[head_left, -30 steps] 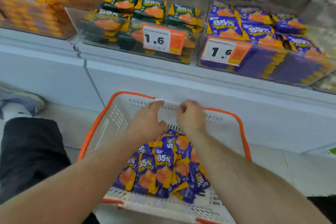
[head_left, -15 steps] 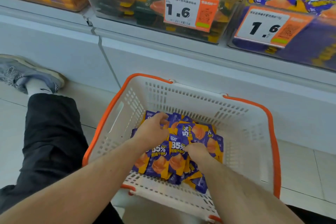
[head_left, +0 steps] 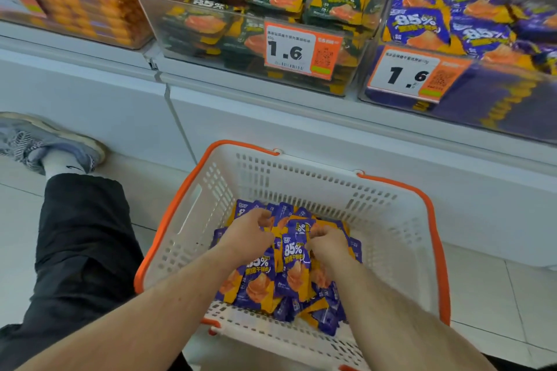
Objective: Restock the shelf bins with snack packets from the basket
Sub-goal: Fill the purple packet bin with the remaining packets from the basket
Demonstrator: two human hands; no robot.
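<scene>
A white basket with an orange rim [head_left: 391,238] stands on the floor below the shelf. Inside lies a heap of purple and orange snack packets [head_left: 259,283] marked 85%. My left hand [head_left: 245,238] is down in the heap, its fingers curled round packets at the far side. My right hand [head_left: 327,242] is beside it, fingers curled and pinching the top of a purple packet [head_left: 294,268]. Up on the shelf, a clear bin of the same purple packets [head_left: 458,33] sits at the right.
A clear bin of dark green packets [head_left: 265,15] sits in the shelf's middle, with an orange-packet bin [head_left: 84,6] to its left. Price tags reading 1.6 [head_left: 301,50] hang on the bin fronts. My leg in black trousers [head_left: 78,250] and grey shoe [head_left: 39,141] lie left of the basket.
Both hands dropped from the basket's far rim into the packet heap and closed on packets. The right hand has shifted up the heap. The view tilted down, then back up slightly.
</scene>
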